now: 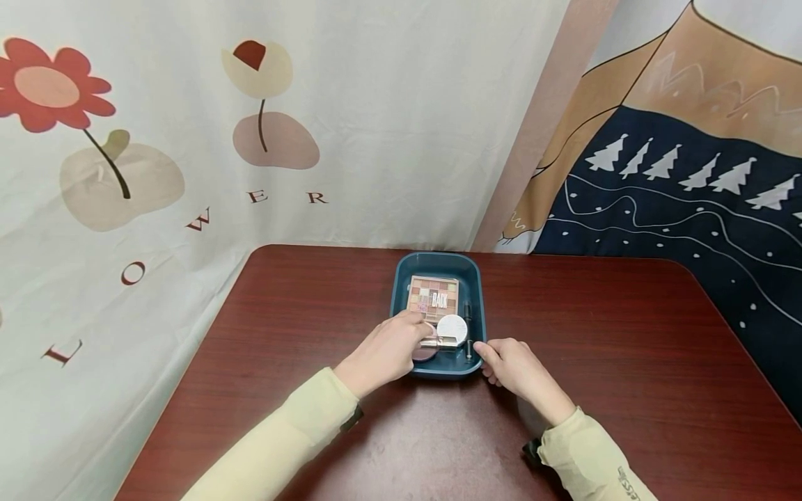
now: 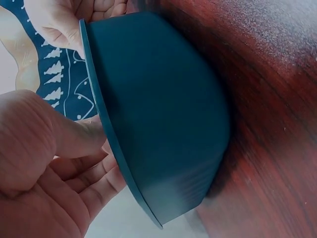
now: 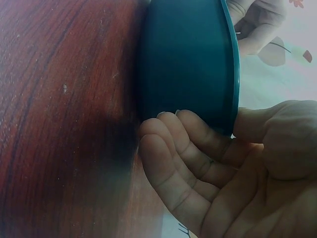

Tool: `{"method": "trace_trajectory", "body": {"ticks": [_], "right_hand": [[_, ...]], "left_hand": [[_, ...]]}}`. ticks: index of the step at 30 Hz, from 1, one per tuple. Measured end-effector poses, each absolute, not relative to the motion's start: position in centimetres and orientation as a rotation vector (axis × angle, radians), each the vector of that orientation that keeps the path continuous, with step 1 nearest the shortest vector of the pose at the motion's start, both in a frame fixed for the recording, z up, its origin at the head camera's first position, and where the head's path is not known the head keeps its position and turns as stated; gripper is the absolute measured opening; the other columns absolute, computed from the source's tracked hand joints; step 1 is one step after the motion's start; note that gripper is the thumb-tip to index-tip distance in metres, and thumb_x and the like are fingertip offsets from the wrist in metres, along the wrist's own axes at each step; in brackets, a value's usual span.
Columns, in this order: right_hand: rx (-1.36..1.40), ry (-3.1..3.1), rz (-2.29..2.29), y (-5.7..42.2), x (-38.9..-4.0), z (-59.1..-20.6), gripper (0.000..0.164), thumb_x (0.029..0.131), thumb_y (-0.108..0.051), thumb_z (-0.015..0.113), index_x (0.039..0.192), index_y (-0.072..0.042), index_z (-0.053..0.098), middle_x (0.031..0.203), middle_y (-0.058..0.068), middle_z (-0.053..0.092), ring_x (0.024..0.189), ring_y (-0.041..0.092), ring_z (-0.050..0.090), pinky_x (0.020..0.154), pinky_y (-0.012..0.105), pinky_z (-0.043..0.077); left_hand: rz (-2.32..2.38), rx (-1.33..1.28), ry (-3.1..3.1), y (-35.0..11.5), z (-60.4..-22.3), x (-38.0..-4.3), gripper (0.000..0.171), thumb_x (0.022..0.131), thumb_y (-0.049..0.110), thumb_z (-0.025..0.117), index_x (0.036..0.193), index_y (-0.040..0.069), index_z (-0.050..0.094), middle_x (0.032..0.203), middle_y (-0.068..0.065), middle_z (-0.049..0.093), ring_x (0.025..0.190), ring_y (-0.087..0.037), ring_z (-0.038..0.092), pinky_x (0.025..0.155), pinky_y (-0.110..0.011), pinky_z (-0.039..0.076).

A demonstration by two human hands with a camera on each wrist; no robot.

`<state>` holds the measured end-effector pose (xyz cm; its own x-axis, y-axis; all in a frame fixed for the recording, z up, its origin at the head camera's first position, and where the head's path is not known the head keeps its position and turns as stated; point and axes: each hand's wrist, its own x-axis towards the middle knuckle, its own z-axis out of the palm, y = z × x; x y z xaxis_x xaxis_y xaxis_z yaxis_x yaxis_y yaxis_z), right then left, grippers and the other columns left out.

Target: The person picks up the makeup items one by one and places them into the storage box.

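Observation:
A dark blue tray [image 1: 437, 374] stands on the table, holding make-up. My left hand [image 1: 385, 351] reaches over its left side and pinches a slim, shiny cosmetic tube [image 1: 446, 342]; its fingertips are partly hidden behind the rim in the left wrist view. The tube lies crosswise over a round pinkish compact [image 1: 424, 354] and the lower edge of a white round compact [image 1: 452, 330]. Behind these lies an eyeshadow palette [image 1: 432, 296]. Slim dark tubes [image 1: 469, 350] line the tray's right side. My right hand [image 3: 223, 163] grips the near right rim, thumb on top, fingers against the outer wall.
The reddish-brown wooden table [image 1: 595, 334] extends to both sides of the tray and in front of it. Behind the table's far edge hangs a pale curtain [image 1: 388, 139] with flower prints. A dark blue cloth with white trees [image 1: 664, 202] hangs at the right.

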<state>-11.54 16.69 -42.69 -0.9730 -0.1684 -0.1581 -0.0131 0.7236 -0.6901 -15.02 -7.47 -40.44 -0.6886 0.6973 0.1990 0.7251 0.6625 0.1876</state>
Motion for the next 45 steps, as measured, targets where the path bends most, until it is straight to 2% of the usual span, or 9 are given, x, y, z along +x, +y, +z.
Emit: {"method": "trace_trajectory", "body": {"ticks": [3,9,15,21,28,34,40,45], "right_hand": [[-0.143,2.716,-1.082,16.69,-11.55,-42.73,0.039,0.107,-0.026,0.056,0.075,-0.008,0.066,0.065,0.001,0.063,0.057,0.014,0.061,0.057,0.031,0.050],[-0.117,2.709,-1.080,16.77,-11.57,-42.70,0.039,0.107,-0.025,0.056,0.075,-0.007,0.066,0.065,0.002,0.064,0.057,0.014,0.061,0.058,0.030,0.050],[-0.137,2.714,-1.090,16.73,-11.52,-42.71,0.039,0.107,-0.026,0.056,0.075,-0.007,0.066,0.065,0.002,0.064,0.057,0.014,0.061,0.058,0.031,0.050],[-0.140,2.719,-1.095,16.77,-11.50,-42.79,0.039,0.107,-0.025,0.056,0.074,-0.007,0.066,0.065,0.001,0.064,0.057,0.014,0.062,0.057,0.031,0.050],[-0.143,2.721,-1.095,16.75,-11.49,-42.80,0.038,0.107,-0.025,0.056,0.075,-0.007,0.066,0.064,0.001,0.063,0.056,0.014,0.061,0.057,0.031,0.050],[-0.136,2.719,-1.095,16.74,-11.44,-42.66,0.038,0.107,-0.024,0.056,0.075,-0.007,0.066,0.064,0.002,0.064,0.057,0.014,0.062,0.057,0.031,0.050],[-0.136,2.712,-1.101,16.72,-11.46,-42.65,0.039,0.107,-0.026,0.056,0.075,-0.007,0.066,0.065,0.002,0.064,0.057,0.015,0.062,0.057,0.031,0.051],[-0.120,2.707,-1.091,16.75,-11.47,-42.60,0.038,0.107,-0.025,0.056,0.075,-0.007,0.066,0.066,0.003,0.065,0.058,0.015,0.063,0.058,0.031,0.051]], "left_hand": [[-0.414,-1.208,-2.766,-7.39,-40.58,-15.10,0.020,0.084,-0.005,0.077,0.088,0.014,0.075,0.088,0.001,0.063,0.089,-0.016,0.060,0.078,-0.030,0.054],[-0.431,-1.234,-2.797,-7.31,-40.76,-15.12,0.022,0.082,-0.005,0.078,0.089,0.016,0.077,0.094,0.001,0.069,0.093,-0.018,0.066,0.080,-0.032,0.056],[-0.437,-1.256,-2.831,-7.26,-40.79,-15.03,0.020,0.085,-0.004,0.077,0.086,0.016,0.076,0.095,0.001,0.070,0.089,-0.017,0.066,0.076,-0.032,0.055],[-0.422,-1.289,-2.808,-7.28,-40.98,-14.92,0.017,0.086,-0.002,0.076,0.085,0.015,0.076,0.089,0.000,0.069,0.087,-0.017,0.065,0.076,-0.031,0.054],[-0.414,-1.314,-2.817,-7.34,-41.12,-14.90,0.024,0.088,0.000,0.076,0.073,0.016,0.068,0.074,0.004,0.058,0.079,-0.016,0.060,0.070,-0.028,0.049],[-0.450,-1.320,-2.845,-7.31,-41.06,-15.11,0.032,0.087,-0.001,0.077,0.064,0.015,0.062,0.064,0.009,0.044,0.070,-0.012,0.050,0.063,-0.025,0.041],[-0.501,-1.296,-2.885,-7.22,-41.06,-15.40,0.033,0.085,-0.004,0.074,0.062,0.016,0.060,0.061,0.011,0.036,0.066,-0.011,0.042,0.059,-0.024,0.035],[-0.544,-1.296,-2.891,-7.18,-40.95,-15.45,0.041,0.084,-0.007,0.073,0.061,0.018,0.051,0.062,0.011,0.031,0.065,-0.011,0.038,0.058,-0.024,0.030]]}}
